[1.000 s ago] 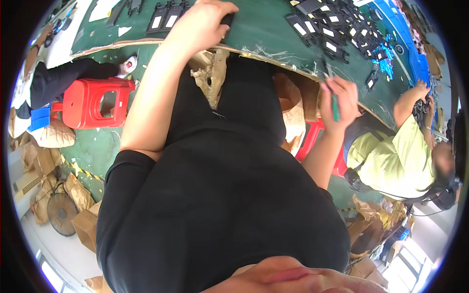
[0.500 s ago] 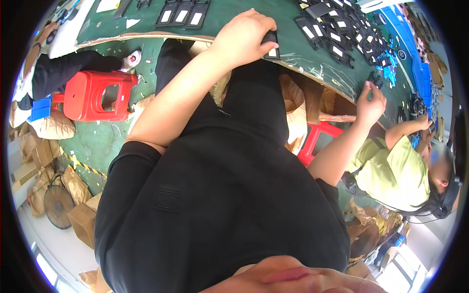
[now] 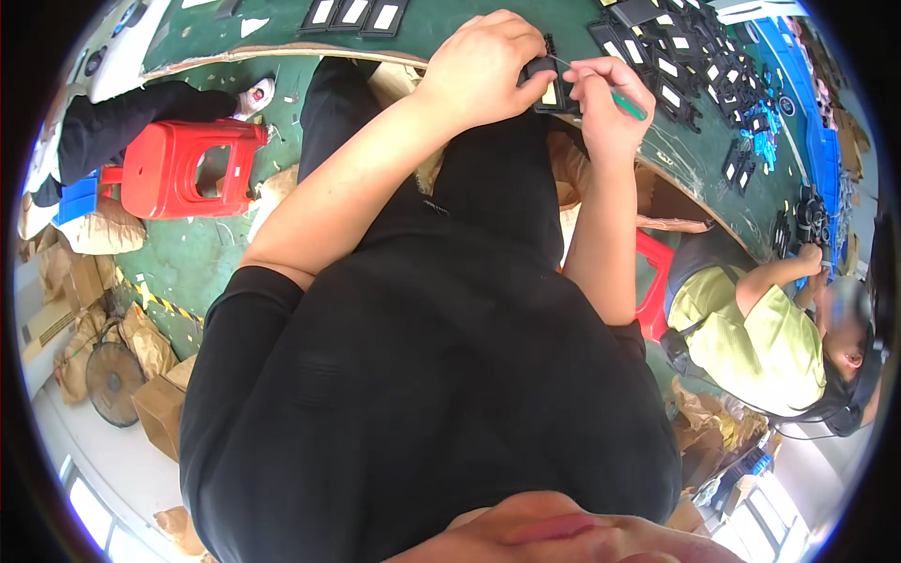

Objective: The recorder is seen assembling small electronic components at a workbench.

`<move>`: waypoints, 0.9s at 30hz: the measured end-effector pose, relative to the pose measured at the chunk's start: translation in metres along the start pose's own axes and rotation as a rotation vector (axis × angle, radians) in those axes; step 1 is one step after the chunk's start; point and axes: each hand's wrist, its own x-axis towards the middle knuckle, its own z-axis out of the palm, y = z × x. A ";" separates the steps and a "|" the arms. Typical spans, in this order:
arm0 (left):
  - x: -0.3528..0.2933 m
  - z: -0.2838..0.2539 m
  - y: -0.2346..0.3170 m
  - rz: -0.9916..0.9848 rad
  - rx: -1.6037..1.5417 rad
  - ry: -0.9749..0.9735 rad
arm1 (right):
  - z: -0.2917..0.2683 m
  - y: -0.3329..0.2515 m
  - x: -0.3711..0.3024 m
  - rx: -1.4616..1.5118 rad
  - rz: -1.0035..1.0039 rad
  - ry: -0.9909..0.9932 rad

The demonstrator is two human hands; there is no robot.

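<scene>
At the near edge of the green table (image 3: 272, 28), my left hand (image 3: 483, 66) is closed on a black plastic part (image 3: 549, 92) with a white label, keeping it on the tabletop; my fingers hide much of it. Close beside it, my right hand (image 3: 610, 98) grips a small screwdriver (image 3: 629, 106) with a green handle. Its thin metal shaft points left toward the upper end of the black part, and I cannot tell whether the tip touches. Two similar labelled black pieces (image 3: 739, 167) lie farther right.
A pile of labelled black parts (image 3: 671, 66) spreads across the right of the table, by small blue pieces (image 3: 765, 131). Several more parts (image 3: 352, 14) stand in a row at the far left. A co-worker (image 3: 760, 338) sits at right; a red stool (image 3: 192, 169) stands left.
My right hand has come left from the table's right side, bringing the screwdriver up to the black part. My left hand keeps its hold on the part, with little shift.
</scene>
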 end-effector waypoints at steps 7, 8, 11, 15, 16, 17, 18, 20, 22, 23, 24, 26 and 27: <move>-0.002 0.001 0.008 -0.008 0.053 0.053 | -0.006 0.001 -0.003 0.007 0.089 0.009; 0.000 -0.003 0.011 -0.025 0.005 0.012 | -0.004 0.001 -0.004 -0.012 0.056 0.011; 0.000 -0.005 0.014 0.059 0.185 0.020 | -0.002 0.001 -0.005 -0.047 0.043 0.011; -0.002 -0.004 0.013 0.147 0.391 0.062 | -0.002 0.003 -0.005 -0.032 0.042 0.011; -0.002 -0.005 0.013 0.147 0.393 0.061 | -0.003 0.002 -0.005 -0.015 0.066 0.023; -0.001 -0.004 0.013 0.072 0.193 0.050 | -0.003 0.002 -0.005 0.002 0.089 0.035; -0.001 -0.004 0.013 -0.003 -0.009 0.039 | -0.003 0.001 -0.005 0.002 0.091 0.034; -0.003 0.000 0.008 -0.002 -0.005 0.050 | -0.002 0.002 -0.003 -0.004 0.102 0.030; -0.002 0.001 0.009 0.000 -0.006 0.061 | -0.001 0.002 -0.002 -0.009 0.101 0.028; -0.002 0.001 0.009 -0.002 0.020 0.042 | -0.001 0.002 -0.002 -0.011 0.098 0.024; -0.001 -0.001 0.009 -0.002 0.047 0.024 | -0.001 0.002 -0.002 -0.011 0.097 0.024; 0.000 -0.002 0.011 0.000 0.022 0.036 | -0.003 0.004 -0.002 0.032 0.082 0.033; 0.001 -0.003 0.012 0.000 -0.001 0.047 | -0.003 0.004 -0.002 0.033 0.081 0.032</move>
